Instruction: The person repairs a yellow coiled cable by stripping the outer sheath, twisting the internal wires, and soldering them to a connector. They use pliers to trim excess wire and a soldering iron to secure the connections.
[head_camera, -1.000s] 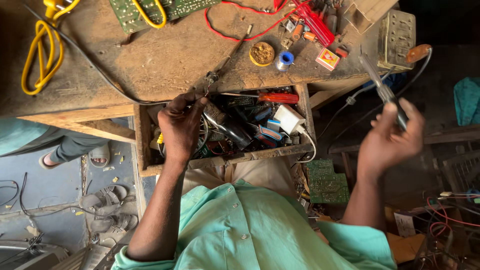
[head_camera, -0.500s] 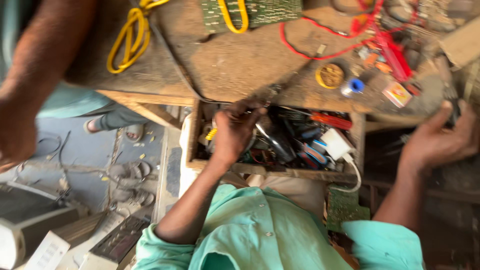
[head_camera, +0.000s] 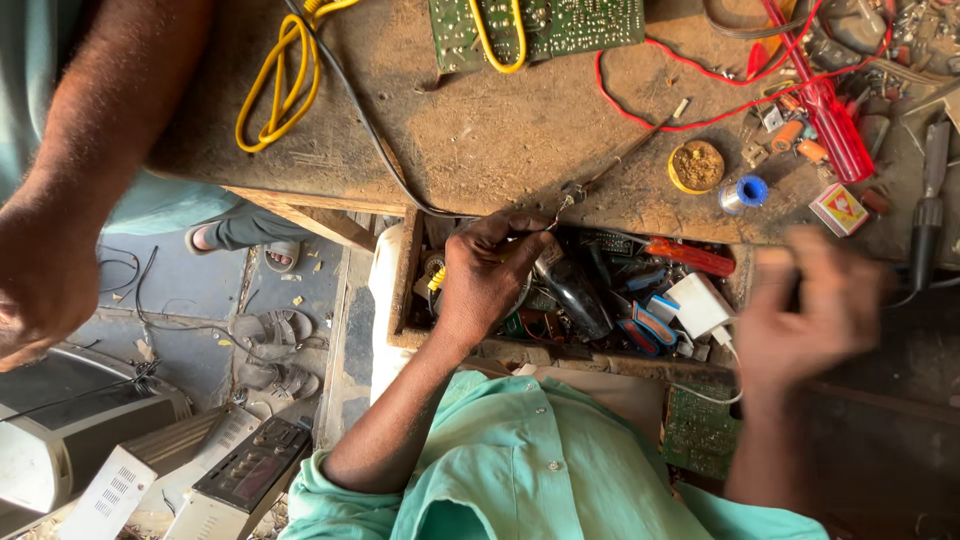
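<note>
A small part with thin wire leads (head_camera: 553, 212) is pinched between the fingertips of the left hand (head_camera: 487, 280), which is held just over the open wooden drawer (head_camera: 405, 280) at the edge of the worn workbench (head_camera: 480, 130). The part is judged light and delicate, its leads easily bent, so it is best taken by its body rather than by the wires. The right hand (head_camera: 810, 310) is blurred beside the drawer, and whether anything is held in it cannot be told. Inside the drawer a white adapter (head_camera: 700, 303) and an orange-handled tool (head_camera: 690, 257) are seen. On the bench lie a green circuit board (head_camera: 580, 22), a yellow cable (head_camera: 275, 80), a red wire (head_camera: 690, 120) and a small blue spool (head_camera: 746, 193). Another person's arm (head_camera: 70, 170) is seen at the left.
</note>
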